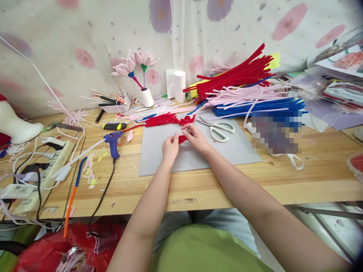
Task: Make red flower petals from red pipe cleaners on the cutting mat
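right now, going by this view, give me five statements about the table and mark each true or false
1. The left hand and right hand meet at a small red piece. True.
2. The scissors lie left of both hands. False: the scissors lie to their right, on the gray mat.
3. The blue glue gun is left of the mat. True.
4. The flowers in the white holder have blue petals. False: the flowers have pale pink petals.
5. The glue gun lies on the mat. False: it is on the wooden table.
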`<state>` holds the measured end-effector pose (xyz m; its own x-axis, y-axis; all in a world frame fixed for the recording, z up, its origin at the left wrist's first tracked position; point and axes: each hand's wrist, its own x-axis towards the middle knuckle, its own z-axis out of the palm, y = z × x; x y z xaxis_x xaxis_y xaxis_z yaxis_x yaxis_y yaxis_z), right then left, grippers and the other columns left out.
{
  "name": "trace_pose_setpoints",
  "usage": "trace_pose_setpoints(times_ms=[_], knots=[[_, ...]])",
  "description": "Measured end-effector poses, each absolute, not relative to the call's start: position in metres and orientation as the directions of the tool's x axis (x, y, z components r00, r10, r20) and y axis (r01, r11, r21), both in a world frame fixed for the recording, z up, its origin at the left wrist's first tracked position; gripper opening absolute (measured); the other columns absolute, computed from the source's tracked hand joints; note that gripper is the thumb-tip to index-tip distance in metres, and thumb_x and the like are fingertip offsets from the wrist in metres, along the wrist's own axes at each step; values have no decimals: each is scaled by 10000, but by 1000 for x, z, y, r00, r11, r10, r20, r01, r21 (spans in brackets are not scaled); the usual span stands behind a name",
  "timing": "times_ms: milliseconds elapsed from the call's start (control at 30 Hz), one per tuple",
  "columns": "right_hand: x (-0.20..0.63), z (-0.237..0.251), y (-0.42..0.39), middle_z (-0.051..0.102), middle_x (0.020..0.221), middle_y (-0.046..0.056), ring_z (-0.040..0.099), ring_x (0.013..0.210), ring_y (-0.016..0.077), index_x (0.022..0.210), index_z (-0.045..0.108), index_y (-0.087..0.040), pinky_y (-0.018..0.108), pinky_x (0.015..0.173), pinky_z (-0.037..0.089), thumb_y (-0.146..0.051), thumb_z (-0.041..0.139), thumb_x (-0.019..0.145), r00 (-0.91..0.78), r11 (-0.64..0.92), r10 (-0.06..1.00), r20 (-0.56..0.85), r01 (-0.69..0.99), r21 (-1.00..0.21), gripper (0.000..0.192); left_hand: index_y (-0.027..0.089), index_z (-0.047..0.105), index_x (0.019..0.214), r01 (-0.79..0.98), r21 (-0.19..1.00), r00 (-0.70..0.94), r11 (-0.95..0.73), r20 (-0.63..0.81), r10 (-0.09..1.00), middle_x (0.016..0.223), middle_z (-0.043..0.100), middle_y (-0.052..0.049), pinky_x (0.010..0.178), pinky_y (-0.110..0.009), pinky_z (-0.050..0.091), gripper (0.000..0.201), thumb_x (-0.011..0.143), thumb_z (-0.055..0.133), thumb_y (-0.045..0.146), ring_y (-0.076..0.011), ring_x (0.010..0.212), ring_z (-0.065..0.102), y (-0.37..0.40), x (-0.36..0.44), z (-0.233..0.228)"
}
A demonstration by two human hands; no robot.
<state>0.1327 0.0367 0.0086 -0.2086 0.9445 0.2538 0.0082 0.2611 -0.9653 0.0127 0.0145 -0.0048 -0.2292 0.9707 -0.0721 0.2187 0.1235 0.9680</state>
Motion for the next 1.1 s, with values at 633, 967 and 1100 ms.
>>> trace_pose_setpoints(times_ms=[633, 967, 1100], knots=[[134, 9, 31, 450, 509, -35, 349, 414, 48, 618, 519, -155, 199, 401, 243, -436, 544, 729, -548, -13, 835, -38, 49, -999, 304, 183, 550, 768, 149, 971, -137, 186, -166, 977, 522, 492, 36, 373, -176, 366, 168, 756, 520, 348, -68, 396, 438, 18, 1, -3], [132, 9, 31, 441, 480, -35, 337, 431, 55, 587, 560, -147, 212, 425, 209, -389, 587, 692, -546, -50, 837, -28, -26, -998, 265, 144, 552, 728, 68, 965, -151, 255, -243, 958, 472, 487, 46, 324, -156, 362, 82, 742, 531, 223, -42, 348, 396, 15, 6, 5], [131, 8, 30, 459, 512, -27, 344, 468, 58, 595, 577, -143, 217, 455, 229, -385, 575, 701, -552, -15, 834, 10, -40, -999, 264, 134, 552, 714, 19, 951, -119, 309, -304, 945, 469, 488, 48, 332, -155, 383, 57, 730, 544, 188, -33, 342, 395, 14, 4, 9]])
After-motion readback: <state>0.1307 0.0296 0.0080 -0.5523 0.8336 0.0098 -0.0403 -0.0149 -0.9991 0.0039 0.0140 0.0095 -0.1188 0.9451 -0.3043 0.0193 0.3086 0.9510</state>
